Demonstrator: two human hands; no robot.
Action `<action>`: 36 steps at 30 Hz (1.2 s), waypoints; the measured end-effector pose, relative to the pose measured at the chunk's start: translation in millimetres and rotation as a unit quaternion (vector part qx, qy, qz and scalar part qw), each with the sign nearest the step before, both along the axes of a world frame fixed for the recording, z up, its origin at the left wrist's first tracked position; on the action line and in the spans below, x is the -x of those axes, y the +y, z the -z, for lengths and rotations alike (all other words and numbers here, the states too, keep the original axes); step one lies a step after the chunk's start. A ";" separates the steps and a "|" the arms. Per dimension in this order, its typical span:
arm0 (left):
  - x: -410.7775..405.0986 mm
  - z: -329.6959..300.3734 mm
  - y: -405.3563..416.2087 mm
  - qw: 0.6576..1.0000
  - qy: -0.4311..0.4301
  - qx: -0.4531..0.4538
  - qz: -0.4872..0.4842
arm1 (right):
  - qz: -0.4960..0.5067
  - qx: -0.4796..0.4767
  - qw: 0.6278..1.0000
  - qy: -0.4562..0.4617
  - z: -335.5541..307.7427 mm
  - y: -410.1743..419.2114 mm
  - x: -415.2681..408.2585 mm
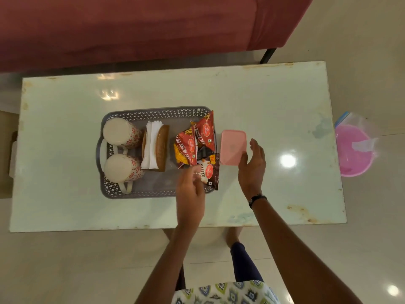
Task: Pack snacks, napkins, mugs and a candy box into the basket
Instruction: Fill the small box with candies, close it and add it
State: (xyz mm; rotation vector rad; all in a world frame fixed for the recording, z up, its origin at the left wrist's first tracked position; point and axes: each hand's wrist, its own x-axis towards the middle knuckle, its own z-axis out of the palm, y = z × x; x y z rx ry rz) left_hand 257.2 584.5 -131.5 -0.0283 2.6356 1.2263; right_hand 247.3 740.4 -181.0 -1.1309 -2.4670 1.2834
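A grey perforated basket (153, 111) sits mid-table. Inside, two upside-down white mugs with red flowers (119, 133) (121, 166) stand at its left end. Beside them a wooden holder with white napkins (153, 145) stands upright. Two red snack packets (186, 148) (205, 132) and a dark brown packet (210, 170) crowd the right end. A pink candy box (232, 147) lies on the table, touching the basket's right wall. My left hand (190, 189) hovers over the basket's near right corner, fingers loosely curled by the brown packet. My right hand (252, 167) is open at the box's right edge.
The pale green table (274, 106) has worn, rusty edges. A maroon sofa (131, 25) stands just behind it. On the floor to the right is a pink tub (352, 150) under clear plastic. My feet show below the table's near edge.
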 end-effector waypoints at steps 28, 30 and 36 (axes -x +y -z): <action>41.3 31.4 -200.2 0.906 0.099 0.206 0.355 | -0.119 0.061 0.960 -0.247 -50.5 -33.0 -24.7; 40.8 16.2 -195.0 0.928 0.167 0.171 0.288 | -0.049 0.029 0.977 -0.207 -53.7 -8.6 -9.8; 60.5 22.5 -210.7 0.982 0.036 0.109 -0.150 | -0.087 0.128 0.969 -0.192 -26.1 21.1 35.8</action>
